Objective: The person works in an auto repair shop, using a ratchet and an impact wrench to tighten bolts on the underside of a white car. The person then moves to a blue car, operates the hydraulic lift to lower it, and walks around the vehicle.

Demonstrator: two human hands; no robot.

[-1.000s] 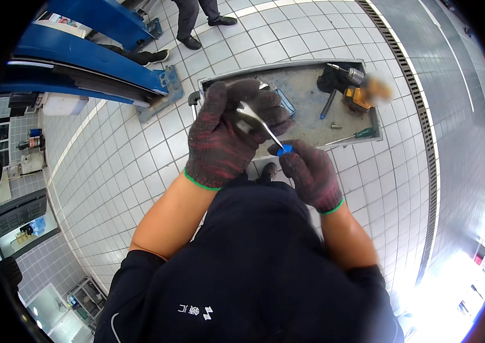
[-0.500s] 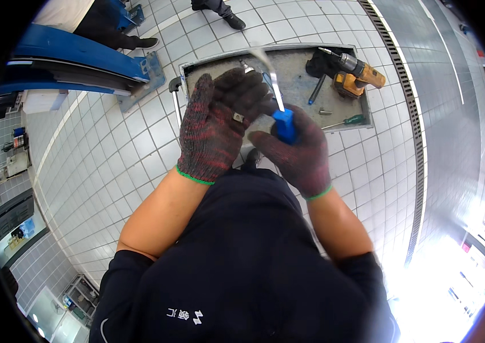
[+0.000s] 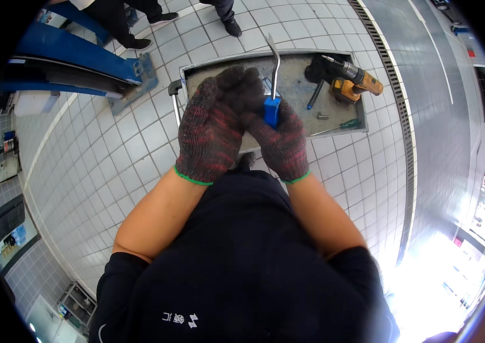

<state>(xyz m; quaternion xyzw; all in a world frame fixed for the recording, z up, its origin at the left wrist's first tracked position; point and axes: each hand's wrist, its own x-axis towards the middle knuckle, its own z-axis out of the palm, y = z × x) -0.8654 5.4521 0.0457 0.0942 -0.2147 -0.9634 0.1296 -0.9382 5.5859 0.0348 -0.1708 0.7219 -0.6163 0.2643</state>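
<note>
Both my hands wear dark knit gloves with red flecks and green cuffs. My left hand (image 3: 214, 123) is palm up, its fingers stretched out and slightly cupped. My right hand (image 3: 279, 140) is closed round the blue handle of a pry tool (image 3: 271, 112), whose bent metal shaft points up and away from me to a forked-looking tip. The right fingers reach to the edge of the left palm and touch or overlap it. No small metal piece shows in the palm; whether one lies under the fingers is hidden.
Beyond my hands a shallow metal tray cart (image 3: 362, 114) holds a yellow-black cordless drill (image 3: 357, 80), a dark cloth (image 3: 317, 67), a dark pen-like tool (image 3: 315, 95), a socket (image 3: 323, 116) and a green-handled screwdriver (image 3: 350, 123). A blue lift post (image 3: 76, 54) and two people's legs are farther off.
My right hand has moved left against my left hand, bringing the pry tool upright. The small metal piece seen on the left palm is no longer visible. A person's feet at upper left have shifted.
</note>
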